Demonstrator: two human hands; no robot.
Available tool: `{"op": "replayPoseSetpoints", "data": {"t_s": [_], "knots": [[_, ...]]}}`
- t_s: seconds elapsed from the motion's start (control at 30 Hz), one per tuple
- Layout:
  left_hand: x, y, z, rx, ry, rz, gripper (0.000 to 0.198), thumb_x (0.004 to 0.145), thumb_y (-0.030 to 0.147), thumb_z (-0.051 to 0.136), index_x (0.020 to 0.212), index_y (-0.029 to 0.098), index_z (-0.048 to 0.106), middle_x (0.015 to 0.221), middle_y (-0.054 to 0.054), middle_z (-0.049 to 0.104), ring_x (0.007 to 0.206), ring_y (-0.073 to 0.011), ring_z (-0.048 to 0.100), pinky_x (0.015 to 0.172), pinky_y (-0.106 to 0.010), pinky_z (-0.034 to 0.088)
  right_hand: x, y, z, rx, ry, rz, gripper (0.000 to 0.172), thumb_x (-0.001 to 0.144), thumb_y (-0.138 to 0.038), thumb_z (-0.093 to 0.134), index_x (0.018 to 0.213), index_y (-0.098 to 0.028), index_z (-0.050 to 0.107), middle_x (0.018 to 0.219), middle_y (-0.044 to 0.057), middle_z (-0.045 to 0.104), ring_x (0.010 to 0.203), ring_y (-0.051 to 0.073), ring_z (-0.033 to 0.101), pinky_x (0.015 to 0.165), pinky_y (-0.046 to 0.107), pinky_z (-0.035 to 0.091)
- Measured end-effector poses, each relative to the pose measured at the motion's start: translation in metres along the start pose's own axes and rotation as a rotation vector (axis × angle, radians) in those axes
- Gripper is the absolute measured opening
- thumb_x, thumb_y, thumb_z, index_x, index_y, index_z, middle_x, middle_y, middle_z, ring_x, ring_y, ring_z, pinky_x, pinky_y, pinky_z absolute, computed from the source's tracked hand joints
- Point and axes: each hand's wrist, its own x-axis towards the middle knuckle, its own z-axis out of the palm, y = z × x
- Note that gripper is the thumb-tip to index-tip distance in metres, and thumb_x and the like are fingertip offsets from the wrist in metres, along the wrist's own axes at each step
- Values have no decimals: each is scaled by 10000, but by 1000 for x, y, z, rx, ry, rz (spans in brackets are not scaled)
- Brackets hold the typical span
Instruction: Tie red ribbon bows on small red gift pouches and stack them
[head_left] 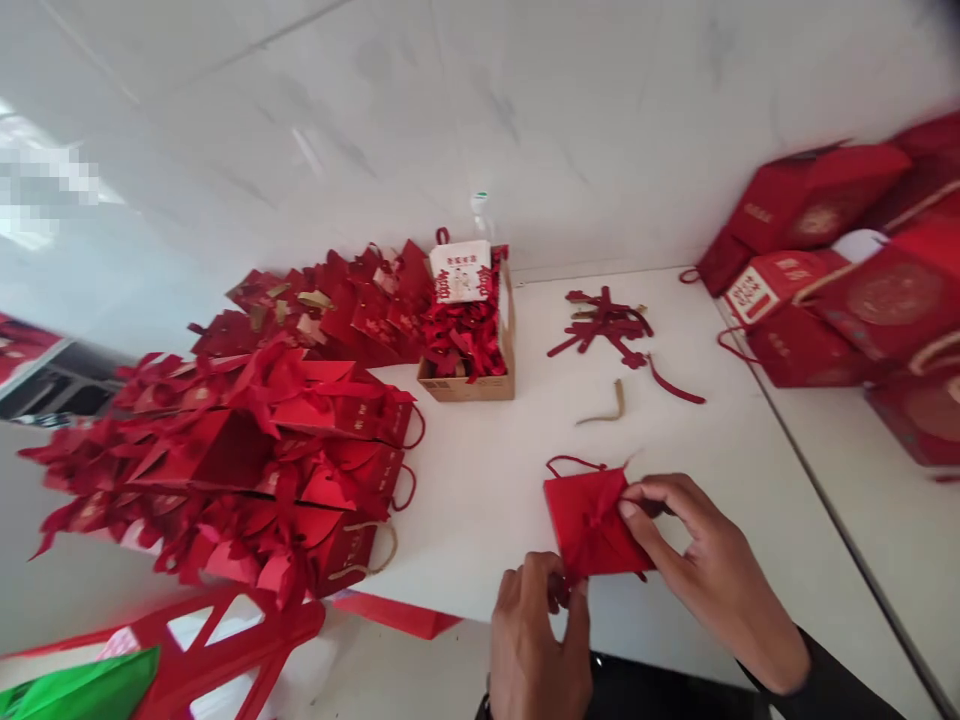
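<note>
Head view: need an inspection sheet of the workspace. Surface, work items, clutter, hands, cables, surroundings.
Surface: white table, dark seam at right.
Work items: red box with red ribbon bowed on top.
Clutter: dark red cords and a beige cord beyond the box; cardboard box holding red ribbon pieces.
Hands: right hand appears to pinch the ribbon at the box's right edge; left hand at its near-left corner, grip unclear.
Cables: nothing seen.
Surroundings: pale wall; red packages piled left and right.

- One left hand and one right hand are seen.
- One red box is counted between them.
- One cardboard box is counted.
- Gift boxes at left — too overlapped to be counted.
</note>
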Motion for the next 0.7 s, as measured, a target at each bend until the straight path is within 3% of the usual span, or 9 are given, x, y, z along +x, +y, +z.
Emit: {"op": "replayPoseSetpoints", "data": {"t_s": [0.17, 0.5, 0.7], "knots": [[2, 3, -7, -148, -41, -92, 194, 928, 339, 583, 766, 235, 611, 680, 5, 614, 637, -169, 561, 636, -267, 482, 1, -9, -2, 7, -9, 24, 191, 988, -413, 554, 916, -274, 664, 954, 44, 681, 827, 206, 661, 621, 298, 554], [6, 14, -12, -273, -69, -156, 221, 914, 355, 596, 750, 209, 614, 660, 11, 602, 635, -149, 531, 621, -245, 439, -2, -8, -4, 23, -6, -4, 190, 997, -405, 551, 910, -262, 640, 939, 49, 673, 811, 206, 661, 624, 302, 561], [8, 10, -16, -272, -130, -133, 222, 934, 336, 570, 762, 199, 602, 687, 7, 602, 657, -146, 526, 633, -241, 435, -3, -10, -3, 24, -6, 6, 187, 995, -398, 548, 915, -250, 629, 951, 67, 667, 797, 208, 669, 438, 259, 475]]}}
